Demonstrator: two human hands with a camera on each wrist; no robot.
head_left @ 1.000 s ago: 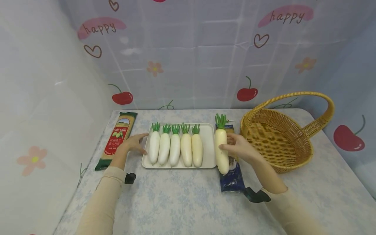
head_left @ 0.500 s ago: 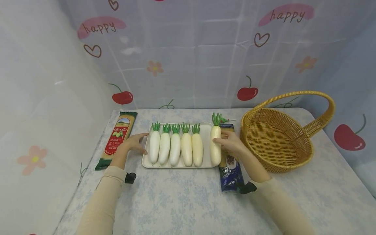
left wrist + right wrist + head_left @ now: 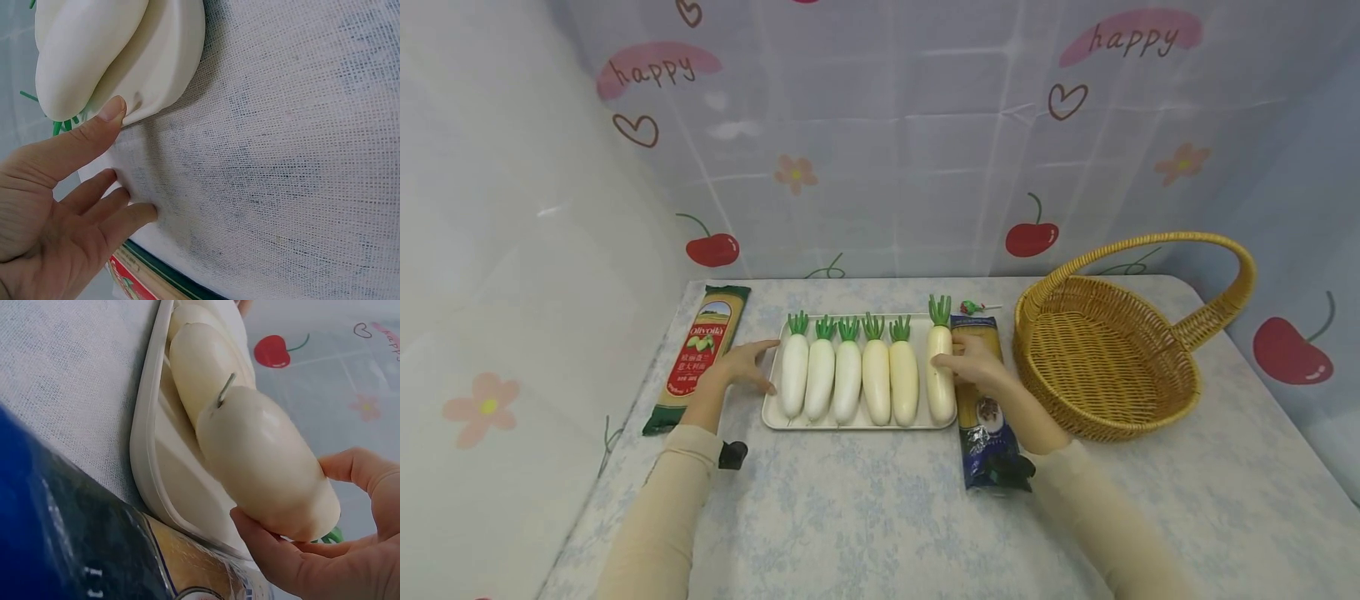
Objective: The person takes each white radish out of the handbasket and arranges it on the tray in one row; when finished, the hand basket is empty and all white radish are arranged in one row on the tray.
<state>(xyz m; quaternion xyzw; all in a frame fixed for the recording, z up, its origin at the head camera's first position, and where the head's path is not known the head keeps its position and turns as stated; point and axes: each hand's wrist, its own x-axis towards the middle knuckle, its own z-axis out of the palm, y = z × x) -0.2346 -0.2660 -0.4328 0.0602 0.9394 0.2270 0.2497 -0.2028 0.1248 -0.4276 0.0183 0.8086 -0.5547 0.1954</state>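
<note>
A white rectangular tray [image 3: 857, 428] holds several white radishes [image 3: 847, 383] with green tops, side by side from its left end. At the tray's right end my right hand [image 3: 977, 365] grips another white radish [image 3: 939, 396], thumb on one side and fingers on the other. In the right wrist view that radish [image 3: 262, 456] is tilted over the tray's bare floor; whether it touches is unclear. My left hand [image 3: 747, 367] is at the tray's left edge. Its thumb [image 3: 111, 111] touches the rim in the left wrist view, while the other fingers are spread loosely near the cloth.
A wicker basket [image 3: 1105, 367] with a tall handle stands at the right. A blue spaghetti pack [image 3: 988, 437] lies beside the tray, under my right forearm. A lollipop [image 3: 973, 307] is behind it. Another pasta pack [image 3: 703, 342] lies at the left.
My right hand has moved left with the radish, from above the blue pack to the tray's right end, and lower. The left hand has stayed in place.
</note>
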